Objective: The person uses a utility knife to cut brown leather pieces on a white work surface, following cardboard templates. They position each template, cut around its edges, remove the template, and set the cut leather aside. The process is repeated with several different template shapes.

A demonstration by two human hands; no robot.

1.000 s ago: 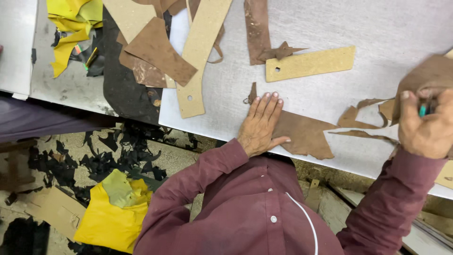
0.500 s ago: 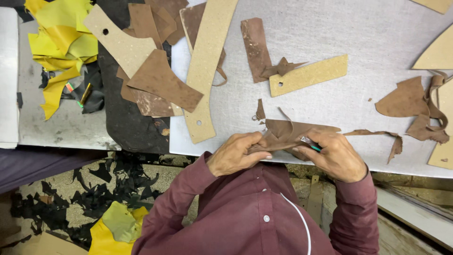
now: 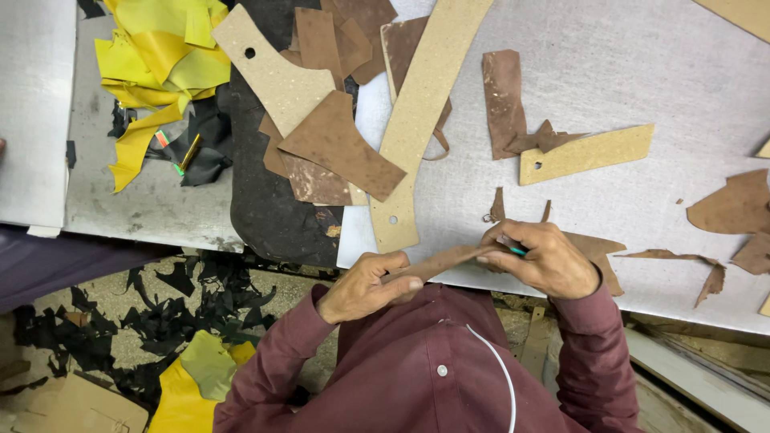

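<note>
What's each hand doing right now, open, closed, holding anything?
Left hand: closed, pinching the near end of the brown leather strip.
Right hand: closed on the strip's other end, also gripping a small green-tipped tool.

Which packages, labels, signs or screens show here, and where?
None in view: no package, label, sign or screen.
Only brown leather pieces, tan board templates and yellow scraps on the grey table.
Both hands hold a brown strip at the table's near edge.

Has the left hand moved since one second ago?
Yes. The left hand left the grey table surface and now pinches the brown leather strip at the table's near edge.
</note>
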